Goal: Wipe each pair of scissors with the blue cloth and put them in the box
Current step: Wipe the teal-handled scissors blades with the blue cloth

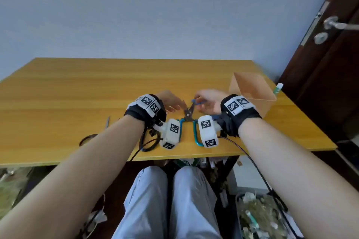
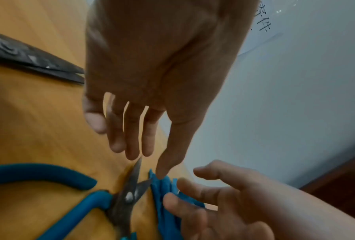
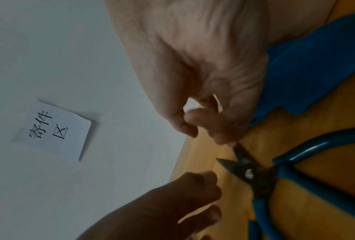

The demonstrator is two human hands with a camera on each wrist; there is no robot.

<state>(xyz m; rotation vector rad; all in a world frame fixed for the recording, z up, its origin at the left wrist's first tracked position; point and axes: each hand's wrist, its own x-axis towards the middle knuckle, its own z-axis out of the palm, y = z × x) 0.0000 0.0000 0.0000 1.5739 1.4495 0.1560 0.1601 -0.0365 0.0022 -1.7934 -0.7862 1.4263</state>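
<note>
Scissors [image 1: 188,113] with teal loop handles lie on the wooden table [image 1: 97,87] between my hands, their dark blades [image 2: 131,186] spread apart. My right hand [image 1: 206,99] pinches the blue cloth [image 1: 196,102] at the tip of the right blade [image 3: 242,154], and the rest of the cloth [image 3: 305,65] trails under the palm. My left hand [image 1: 172,103] hovers beside the left blade with its fingers [image 2: 148,151] straight, and its thumb tip touches the cloth [image 2: 166,191]. A clear orange-tinted box [image 1: 250,87] stands at the table's right.
A second pair of scissors with black handles [image 1: 89,138] lies at the front left, its blades [image 2: 35,60] beside my left palm. A small white bottle [image 1: 278,87] stands behind the box. A dark door [image 1: 334,24] flanks the right side. Cables hang off the front edge.
</note>
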